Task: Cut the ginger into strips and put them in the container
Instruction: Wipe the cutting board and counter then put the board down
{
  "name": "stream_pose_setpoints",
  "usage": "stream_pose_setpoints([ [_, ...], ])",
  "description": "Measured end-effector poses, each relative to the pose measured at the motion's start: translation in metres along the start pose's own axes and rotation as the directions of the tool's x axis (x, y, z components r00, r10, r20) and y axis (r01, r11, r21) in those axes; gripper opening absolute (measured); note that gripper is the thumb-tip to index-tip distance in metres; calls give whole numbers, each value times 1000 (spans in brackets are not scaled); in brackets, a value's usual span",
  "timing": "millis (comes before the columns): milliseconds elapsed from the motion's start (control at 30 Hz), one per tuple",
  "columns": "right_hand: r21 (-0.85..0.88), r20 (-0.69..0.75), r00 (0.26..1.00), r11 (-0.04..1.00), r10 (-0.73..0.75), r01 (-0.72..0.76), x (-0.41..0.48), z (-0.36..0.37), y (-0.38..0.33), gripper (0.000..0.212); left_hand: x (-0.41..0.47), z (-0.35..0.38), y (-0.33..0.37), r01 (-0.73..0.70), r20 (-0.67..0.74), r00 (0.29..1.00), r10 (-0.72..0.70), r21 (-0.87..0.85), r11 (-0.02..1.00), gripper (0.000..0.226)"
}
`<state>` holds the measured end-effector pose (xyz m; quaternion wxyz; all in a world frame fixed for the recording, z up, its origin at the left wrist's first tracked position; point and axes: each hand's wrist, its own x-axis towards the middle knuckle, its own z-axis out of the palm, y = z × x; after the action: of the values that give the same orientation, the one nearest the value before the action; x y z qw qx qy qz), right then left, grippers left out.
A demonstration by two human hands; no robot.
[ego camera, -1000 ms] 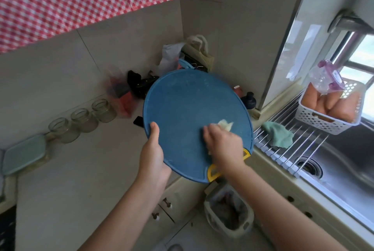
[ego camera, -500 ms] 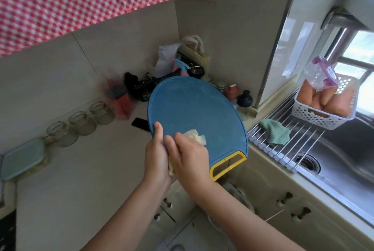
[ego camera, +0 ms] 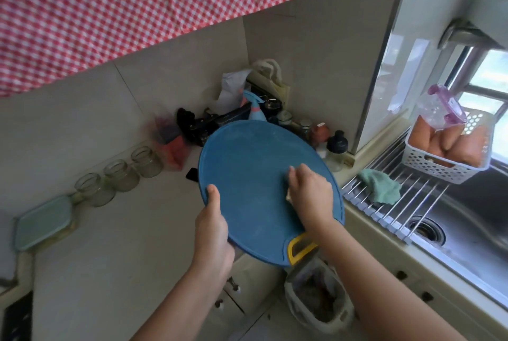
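Head view: the right hand's fingers (ego camera: 298, 174) are curled over a pale wad (ego camera: 288, 197), which is pressed against the right half of the blue round cutting board (ego camera: 247, 175). Only a corner of the wad is seen under the right hand (ego camera: 309, 190). The board's left rim is gripped by the left hand (ego camera: 213, 228), thumb (ego camera: 214, 197) laid on top, the other fingers hidden beneath. The board is held tilted off the surface's (ego camera: 123, 244) front edge, its yellow handle (ego camera: 299, 248) lowest, right above a lined bin (ego camera: 319, 299) on the floor. No ginger can be made out on the board.

At the surface's left edge a green-lidded container (ego camera: 42, 222) is seen, with three glass jars (ego camera: 118, 175) lined along the back wall beside it. To the right, a sink (ego camera: 467, 217) is bridged by a wire rack (ego camera: 398, 203); a green cloth (ego camera: 380, 185) lies on it near the surface's right edge, and a white basket (ego camera: 445, 167) holds a clear tub with a purple lid (ego camera: 442, 109).
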<state>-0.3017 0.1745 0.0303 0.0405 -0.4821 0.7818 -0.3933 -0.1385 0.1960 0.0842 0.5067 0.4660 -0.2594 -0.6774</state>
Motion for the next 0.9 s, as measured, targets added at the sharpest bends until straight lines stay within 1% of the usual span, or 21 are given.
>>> stream_pose_setpoints([
  [67, 88, -77, 989, 987, -126, 133, -18, -3, -29, 37, 2, 1, 0, -28, 29, 999, 28, 11, 1000, 37],
  [100, 117, -111, 971, 968, -211, 224, -31, -2, -45, 37, 2, 3, -2, -45, 44, 998, 44, 19, 999, 39],
  [133, 109, -137, 942, 940, -307, 322, -47, 2, -57, 37, 3, 5, -3, -67, 39, 997, 66, 33, 997, 40],
  [167, 73, -133, 907, 909, -399, 411, -61, 6, -64, 37, 2, 7, -3, -91, 22, 996, 90, 51, 995, 40],
  [200, 30, -128, 875, 880, -467, 474, -70, 7, -65, 37, 2, 9, -2, -117, 6, 993, 117, 68, 991, 40],
  [233, -13, -127, 862, 870, -491, 493, -72, 7, -58, 38, 2, 12, 0, -140, -2, 990, 140, 78, 987, 39],
  [267, -62, -136, 871, 882, -471, 467, -68, 5, -49, 38, 3, 13, 2, -159, -2, 987, 160, 87, 983, 38],
  [300, -113, -143, 900, 910, -412, 398, -63, 3, -37, 38, 3, 12, 4, -174, -7, 984, 176, 104, 979, 36],
  [333, -148, -139, 939, 944, -316, 296, -55, 1, -23, 39, 4, 12, 7, -191, -5, 981, 193, 117, 975, 33],
  [367, -151, -118, 977, 976, -179, 160, -45, -2, -9, 39, 4, 11, 11, -205, 3, 978, 207, 132, 970, 31],
  [400, -138, -60, 998, 990, -27, 19, -33, -6, 7, 39, 5, 10, 15, -211, 20, 978, 210, 149, 966, 31],
  [433, -125, -4, 994, 986, 110, -110, -23, -7, 25, 39, 5, 8, 20, -214, 33, 977, 212, 164, 963, 30],
  [467, -126, 18, 978, 970, 210, -206, -15, -7, 46, 40, 6, 6, 24, -222, 40, 975, 219, 184, 957, 30],
  [500, -129, 9, 959, 951, 283, -280, -8, -6, 68, 42, 7, 3, 26, -236, 45, 972, 231, 208, 949, 30],
  [567, -128, -28, 915, 906, 403, -403, -3, -6, 104, 46, 7, -4, 29, -272, 64, 962, 265, 269, 924, 30],
  [633, -51, -102, 877, 878, 469, -476, -8, -6, 123, 49, 8, -8, 29, -308, 76, 951, 299, 314, 898, 29],
  [667, 17, -150, 867, 878, 475, -478, -12, -7, 125, 50, 8, -9, 29, -311, 80, 950, 302, 320, 895, 29],
  [700, 92, -193, 867, 888, 459, -450, -15, -11, 121, 51, 8, -8, 29, -308, 82, 951, 298, 325, 894, 29],
  [767, 235, -240, 896, 918, 374, -320, -21, -21, 97, 50, 8, -6, 26, -305, 83, 952, 295, 339, 890, 29],
  [833, 347, -242, 933, 922, 266, -173, -34, -25, 59, 48, 6, -2, 21, -298, 75, 954, 290, 343, 891, 31],
  [900, 386, -187, 977, 922, 104, -24, -52, -24, 15, 41, 4, 5, 12, -289, 63, 956, 286, 353, 890, 33],
])
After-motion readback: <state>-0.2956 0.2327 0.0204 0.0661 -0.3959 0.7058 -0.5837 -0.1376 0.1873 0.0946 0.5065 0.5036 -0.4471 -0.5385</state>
